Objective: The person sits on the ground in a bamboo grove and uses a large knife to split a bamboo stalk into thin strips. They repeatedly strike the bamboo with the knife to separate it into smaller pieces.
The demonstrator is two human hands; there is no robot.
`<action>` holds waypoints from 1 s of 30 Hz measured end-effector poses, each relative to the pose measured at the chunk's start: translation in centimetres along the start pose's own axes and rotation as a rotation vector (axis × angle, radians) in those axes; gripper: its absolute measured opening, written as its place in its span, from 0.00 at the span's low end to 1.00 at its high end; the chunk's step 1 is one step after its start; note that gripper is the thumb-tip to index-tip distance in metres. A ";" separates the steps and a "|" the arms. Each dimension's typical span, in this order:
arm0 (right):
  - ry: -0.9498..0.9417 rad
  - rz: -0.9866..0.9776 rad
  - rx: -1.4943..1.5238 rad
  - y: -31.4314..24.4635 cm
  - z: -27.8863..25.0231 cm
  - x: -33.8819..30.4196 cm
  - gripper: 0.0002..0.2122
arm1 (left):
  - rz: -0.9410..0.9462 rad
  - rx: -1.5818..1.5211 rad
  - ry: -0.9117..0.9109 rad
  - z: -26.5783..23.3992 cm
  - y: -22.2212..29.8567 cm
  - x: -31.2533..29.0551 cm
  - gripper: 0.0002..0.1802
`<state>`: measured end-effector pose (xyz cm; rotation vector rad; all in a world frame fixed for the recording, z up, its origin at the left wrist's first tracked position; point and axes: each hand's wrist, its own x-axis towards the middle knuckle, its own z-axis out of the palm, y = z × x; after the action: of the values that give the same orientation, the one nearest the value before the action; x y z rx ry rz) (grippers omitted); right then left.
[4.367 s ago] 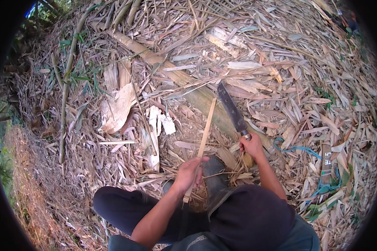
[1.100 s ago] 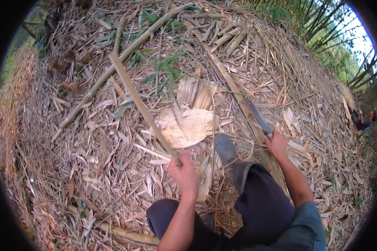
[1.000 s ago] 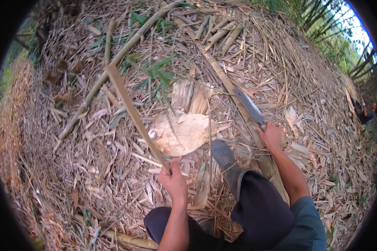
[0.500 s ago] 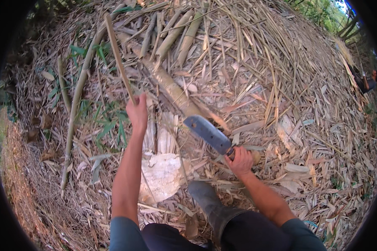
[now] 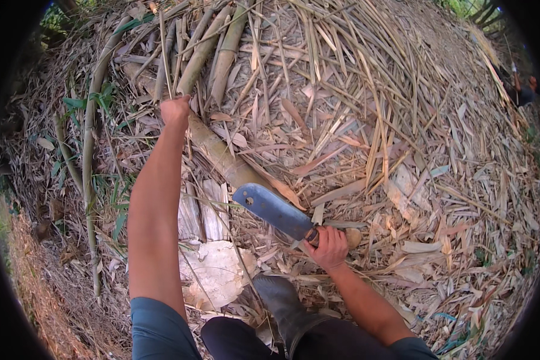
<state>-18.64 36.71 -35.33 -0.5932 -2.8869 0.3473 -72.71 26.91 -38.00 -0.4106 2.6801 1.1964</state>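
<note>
My left hand [image 5: 175, 111] is stretched forward, its fingers closed around the lower end of a narrow bamboo strip [image 5: 164, 54]. That strip stands up away from me, beside several cut bamboo pieces [image 5: 205, 51]. In my right hand [image 5: 329, 247] is a cleaver [image 5: 273, 211] with a broad dark blade, a few holes near its tip and a wooden handle. The blade points left and forward. It passes over the near end of a thick bamboo pole [image 5: 219, 153] lying on the ground; whether they touch I cannot tell.
A pale flat wood block [image 5: 219, 273] lies before my boot [image 5: 282, 303]. Long thin stalks [image 5: 372, 78] are heaped at the far right, and a green-brown pole [image 5: 90, 144] lies at left. Dry leaves and chips cover the ground. Another person [image 5: 522, 90] is at the far right edge.
My left hand has reached farther forward and a little left with the bamboo strip, which now shows narrower and more upright. The cleaver appears lower and farther left, as the whole view has shifted too.
</note>
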 end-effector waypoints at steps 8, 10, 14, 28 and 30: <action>0.022 -0.014 0.014 -0.3 -0.5 -0.2 0.23 | 0.028 -0.071 -0.335 -7.3 1.4 -2.4 0.16; 0.036 -0.014 -0.017 0.0 -0.5 -0.7 0.23 | -0.069 -0.057 -0.435 -11.2 1.8 -4.7 0.13; 0.006 -0.006 0.004 -0.5 -0.1 -1.1 0.23 | -0.005 -0.147 -0.576 -22.5 0.2 -11.1 0.11; -0.143 0.356 -0.065 -2.2 -7.5 -9.3 0.29 | -0.132 -0.360 -0.501 -49.7 -17.6 -41.8 0.10; -0.107 0.409 -0.063 -1.5 -10.8 -13.7 0.31 | -0.115 -0.390 -0.522 -52.1 -19.4 -45.1 0.10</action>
<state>-4.45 31.88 -26.30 -1.2159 -2.8679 0.3506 -26.44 -16.52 -4.92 -0.2516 1.9653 1.5393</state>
